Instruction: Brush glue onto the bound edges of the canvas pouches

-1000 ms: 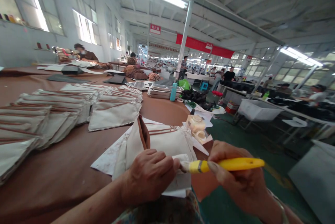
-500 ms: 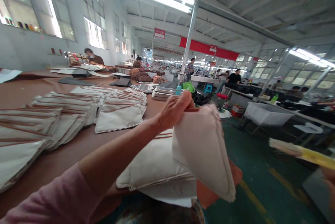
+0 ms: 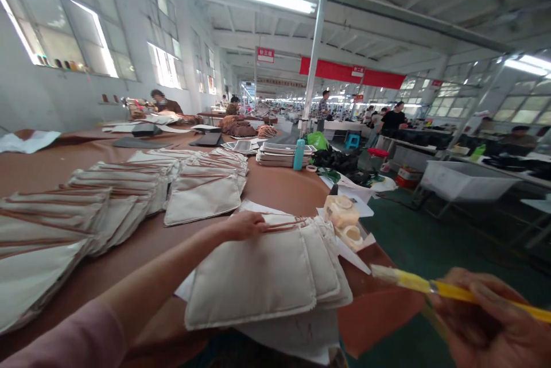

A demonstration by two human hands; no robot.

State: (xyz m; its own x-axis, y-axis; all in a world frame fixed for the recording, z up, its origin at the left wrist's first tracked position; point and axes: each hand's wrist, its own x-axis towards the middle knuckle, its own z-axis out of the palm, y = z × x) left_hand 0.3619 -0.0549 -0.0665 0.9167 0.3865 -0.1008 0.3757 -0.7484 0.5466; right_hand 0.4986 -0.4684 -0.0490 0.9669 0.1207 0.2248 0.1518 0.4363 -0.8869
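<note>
Left hand on the pouch stack, brush off to its right.
My left hand (image 3: 243, 225) rests flat on the far edge of the stack of cream canvas pouches (image 3: 262, 276); my right hand (image 3: 486, 322), nearer me and right of the stack, grips the yellow-handled brush (image 3: 430, 286), bristles aimed at it.

Cream padded pouch (image 3: 253, 282) lies flat atop its stack; yellow-handled brush (image 3: 434, 287) is held level.

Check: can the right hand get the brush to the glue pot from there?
Probably yes. The right hand holds the brush off the table edge; the glue pot sits uncovered, nothing between them.
</note>
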